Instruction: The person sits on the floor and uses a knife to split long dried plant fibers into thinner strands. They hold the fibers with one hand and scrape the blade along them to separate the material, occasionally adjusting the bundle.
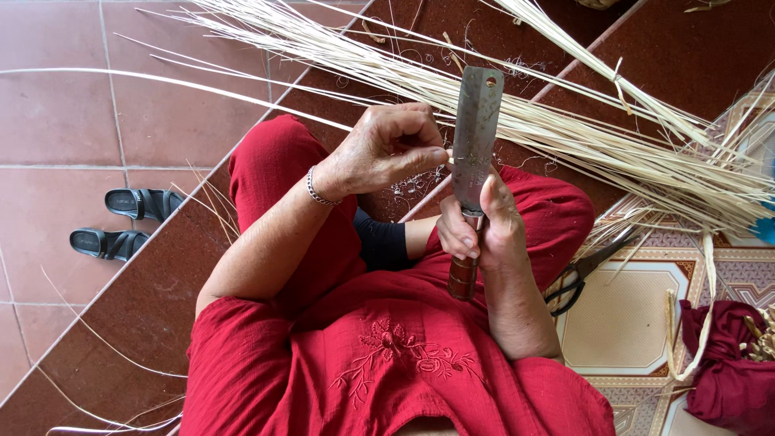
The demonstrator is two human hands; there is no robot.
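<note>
My right hand (pixel 483 226) grips the wooden handle of a broad steel knife (pixel 475 137), blade pointing away from me over my lap. My left hand (pixel 387 145), with a silver bracelet on the wrist, pinches a thin pale bamboo strip (pixel 242 95) right against the blade's left edge. The strip runs off to the left over the floor. I sit in red clothes with my knees apart.
A large bundle of pale strips (pixel 613 137) fans across the floor ahead and to the right. Black scissors (pixel 583 273) lie by my right thigh on a patterned mat. A dark red cloth bundle (pixel 726 363) sits at right. Two black sandals (pixel 121 222) lie at left.
</note>
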